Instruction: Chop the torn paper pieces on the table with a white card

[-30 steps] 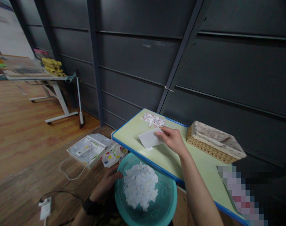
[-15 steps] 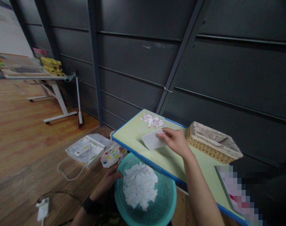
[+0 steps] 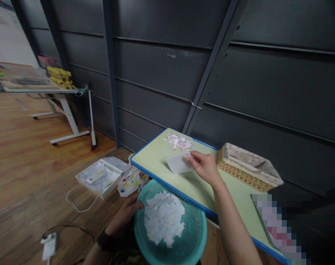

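Note:
My right hand (image 3: pixel 204 167) pinches a white plastic scraper card (image 3: pixel 179 163) and holds it just above the pale green table top (image 3: pixel 156 154). A small pile of torn paper bits (image 3: pixel 178 141) lies on the table just beyond the card. My left hand (image 3: pixel 125 215) grips the left rim of a teal mesh basket (image 3: pixel 195 235), held below the table's blue front edge. A heap of white paper scraps (image 3: pixel 164 217) fills the basket's middle.
A wicker basket with cloth lining (image 3: pixel 248 167) stands on the table at the right, against the dark panelled wall. On the wooden floor lie an open white box (image 3: pixel 99 176), a spotted bag (image 3: pixel 132 181) and a charger with cable (image 3: pixel 48 248). Another table (image 3: pixel 40 86) stands far left.
My right hand and the scraper card shifted slightly right and away from the table's front edge toward the paper bits. The left hand and teal basket stayed put.

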{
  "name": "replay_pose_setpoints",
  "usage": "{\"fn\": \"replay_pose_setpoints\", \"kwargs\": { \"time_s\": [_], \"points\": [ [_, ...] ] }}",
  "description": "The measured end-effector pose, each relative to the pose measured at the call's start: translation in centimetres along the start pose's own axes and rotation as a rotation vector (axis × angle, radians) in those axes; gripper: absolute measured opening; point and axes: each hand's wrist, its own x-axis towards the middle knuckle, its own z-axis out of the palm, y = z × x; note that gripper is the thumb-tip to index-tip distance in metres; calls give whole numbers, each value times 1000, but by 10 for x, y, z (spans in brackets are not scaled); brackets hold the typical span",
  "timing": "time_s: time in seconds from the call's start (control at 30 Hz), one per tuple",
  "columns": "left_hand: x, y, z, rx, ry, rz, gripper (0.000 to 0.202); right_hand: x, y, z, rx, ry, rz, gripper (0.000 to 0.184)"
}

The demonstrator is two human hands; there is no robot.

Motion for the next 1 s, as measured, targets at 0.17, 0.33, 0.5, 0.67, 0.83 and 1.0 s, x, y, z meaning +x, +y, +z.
{"fn": "replay_pose_setpoints", "kwargs": {
  "time_s": [0.17, 0.33, 0.5, 0.67, 0.83, 1.0],
  "points": [
    [-1, 0, 1, 5, 22, -18, 41, -1, 5, 9, 1, 151, -3, 30],
    [1, -2, 0, -22, -10, -16, 44, -8, 12, 5, -76, 204, 37, 32],
    [1, -4, 1, -48, -20, -10, 41, -16, 17, 3, -148, 209, 20, 32],
    [0, -4, 2, -22, -2, -7, 42, -19, 16, 4, -143, 243, 1, 30],
    [0, -3, 2, -17, -11, 10, 40, -22, 16, 6, -180, 250, -15, 30],
    [2, -5, 0, -29, -34, 31, 42, -30, 22, 4, -267, 273, -13, 33]
  ]
}}
